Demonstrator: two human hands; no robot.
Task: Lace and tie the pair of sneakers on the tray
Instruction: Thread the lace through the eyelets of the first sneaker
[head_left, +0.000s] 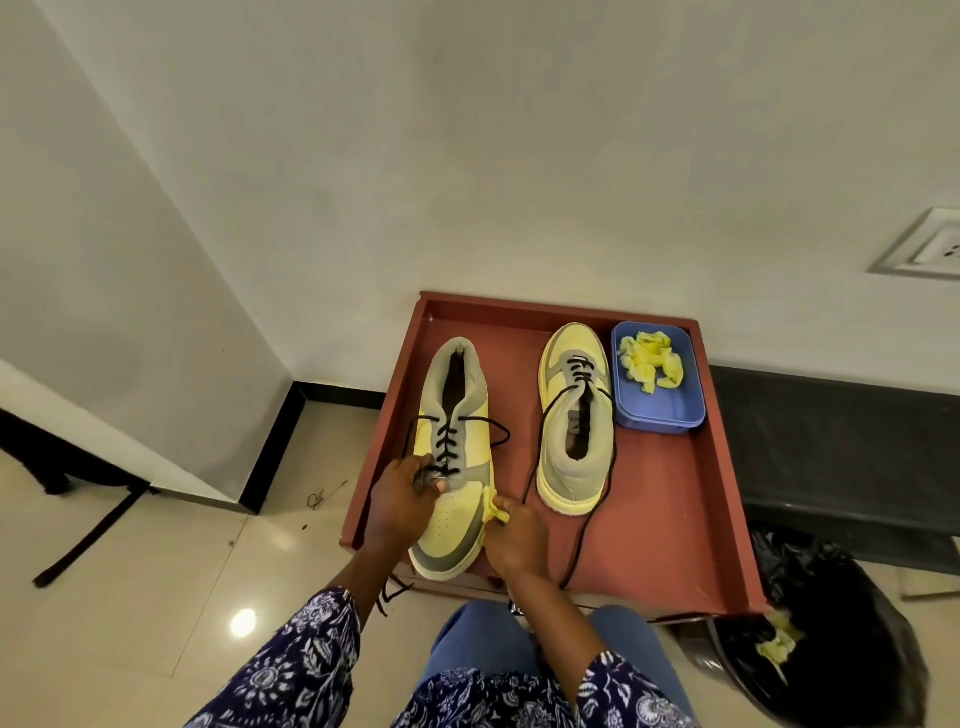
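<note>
Yellow cloth scrap (493, 506) pinched in my right hand (517, 543); left hand (400, 501) clamps the near sneaker (457, 467), maybe gripping lace (444, 447), steadying it.

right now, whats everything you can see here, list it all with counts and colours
tray: one, reddish brown, on the floor against the wall
left sneaker: one, yellow and grey, left part of tray, toe toward the person, black lace threaded partway
right sneaker: one, yellow and grey, middle of tray, toe toward the wall, black lace ends trailing loose
box: one, blue, far right corner of tray, holding crumpled yellow paper
yellow wad: one, at the left sneaker's side
black bag: one, right of tray, yellow scraps inside
wall socket: one, white, on the wall at right
left hand: on the left sneaker's laces
right hand: pinching the yellow wad
</note>
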